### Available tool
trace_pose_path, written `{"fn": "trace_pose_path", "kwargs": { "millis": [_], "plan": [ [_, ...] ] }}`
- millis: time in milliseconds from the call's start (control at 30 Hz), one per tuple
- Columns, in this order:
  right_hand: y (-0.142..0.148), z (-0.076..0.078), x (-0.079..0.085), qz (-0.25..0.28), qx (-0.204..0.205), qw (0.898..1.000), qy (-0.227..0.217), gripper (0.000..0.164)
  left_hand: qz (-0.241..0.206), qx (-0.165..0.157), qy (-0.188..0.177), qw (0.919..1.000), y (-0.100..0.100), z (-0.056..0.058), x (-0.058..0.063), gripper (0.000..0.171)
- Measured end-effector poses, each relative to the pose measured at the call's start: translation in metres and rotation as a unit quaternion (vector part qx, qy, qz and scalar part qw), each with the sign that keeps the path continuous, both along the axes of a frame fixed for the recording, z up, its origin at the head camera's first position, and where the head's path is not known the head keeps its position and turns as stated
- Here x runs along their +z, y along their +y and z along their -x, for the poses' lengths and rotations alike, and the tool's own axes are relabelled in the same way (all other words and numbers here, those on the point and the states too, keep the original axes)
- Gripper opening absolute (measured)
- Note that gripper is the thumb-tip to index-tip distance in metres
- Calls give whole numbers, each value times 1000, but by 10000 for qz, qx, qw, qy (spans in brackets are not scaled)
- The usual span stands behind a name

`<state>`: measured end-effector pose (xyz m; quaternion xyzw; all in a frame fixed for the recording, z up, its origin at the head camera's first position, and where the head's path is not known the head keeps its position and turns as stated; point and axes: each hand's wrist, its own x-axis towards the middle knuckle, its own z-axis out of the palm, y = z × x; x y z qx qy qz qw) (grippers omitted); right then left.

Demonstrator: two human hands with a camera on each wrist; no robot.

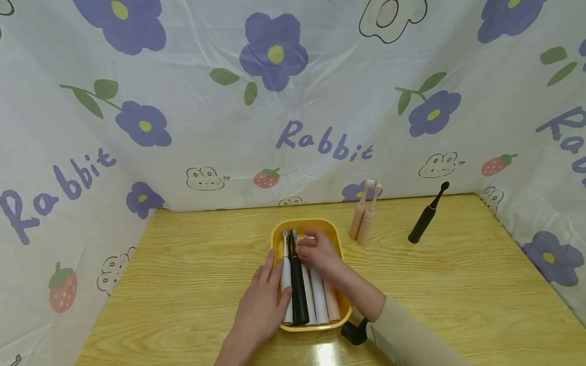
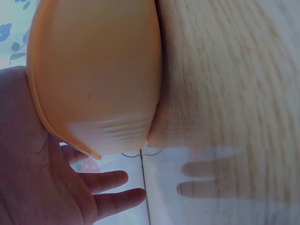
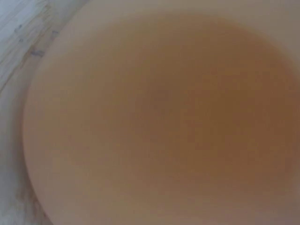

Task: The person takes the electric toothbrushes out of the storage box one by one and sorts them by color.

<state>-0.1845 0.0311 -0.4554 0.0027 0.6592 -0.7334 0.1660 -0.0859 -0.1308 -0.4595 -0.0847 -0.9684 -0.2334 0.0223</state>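
Observation:
A yellow bin (image 1: 340, 239) holds several electric toothbrushes side by side, heads toward the far end: a white toothbrush (image 1: 286, 279) at the left, a black toothbrush (image 1: 299, 295) beside it, more white ones, and a pink toothbrush (image 1: 331, 302) at the right. My left hand (image 1: 263, 305) rests on the bin's left rim, thumb over the white handle. In the left wrist view its fingers extend past the bin's outer wall (image 2: 93, 70). My right hand (image 1: 322, 252) reaches over the right side, its spread, bent fingers at the brush necks, partly hiding them. The right wrist view is a blurred orange surface (image 3: 164, 117).
Two pink toothbrushes (image 1: 364, 221) are close together on the wooden table (image 1: 192, 274), right of the bin. Farther right is another black toothbrush (image 1: 423, 223). A patterned cloth (image 1: 229, 127) hangs behind and along both sides. A small black device (image 1: 354, 333) sits at my right wrist.

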Motion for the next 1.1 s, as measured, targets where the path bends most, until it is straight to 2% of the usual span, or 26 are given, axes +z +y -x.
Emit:
{"fn": "trace_pose_path", "kwargs": {
  "millis": [300,500,700,833,1100],
  "plan": [
    [-4,7,-3,378,106,9982,-443,57,-101,25,-23,9999,-1,0,-1,61],
    [-4,9,-5,447,284,9965,-649,53,-100,43,-120,9999,-1,-1,0,61],
    [0,7,-3,406,673,9948,-646,40,-74,27,-132,9999,-1,-1,0,59],
    [6,2,0,356,993,9922,-659,37,-60,17,-100,9999,0,0,-1,58],
    [25,-15,12,-40,1636,9864,-178,38,-33,24,-120,9999,1,2,-1,56]
  ]
}}
